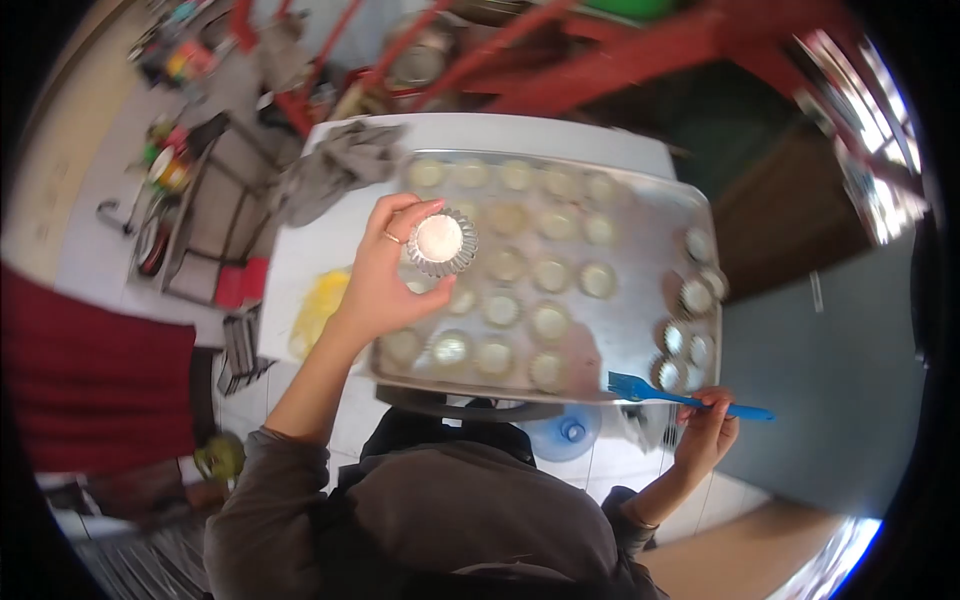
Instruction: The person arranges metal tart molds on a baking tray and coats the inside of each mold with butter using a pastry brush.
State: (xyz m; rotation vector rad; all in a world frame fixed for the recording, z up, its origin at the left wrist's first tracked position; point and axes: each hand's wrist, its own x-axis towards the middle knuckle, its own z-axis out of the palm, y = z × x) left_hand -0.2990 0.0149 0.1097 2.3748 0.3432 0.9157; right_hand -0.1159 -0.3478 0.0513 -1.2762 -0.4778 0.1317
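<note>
We found the left hand (375,285) clamped, thumb against fingers, on a fluted tin (440,240) above the left part of the tray (640,300). The right hand (706,430) was closed around the handle of a blue brush (660,393), bristles at the tray's near edge; contact could not be confirmed. We judged that a slackened pinch could drop the tin onto those below, and a careless brush swing could knock the clustered tins (697,296) at right.
</note>
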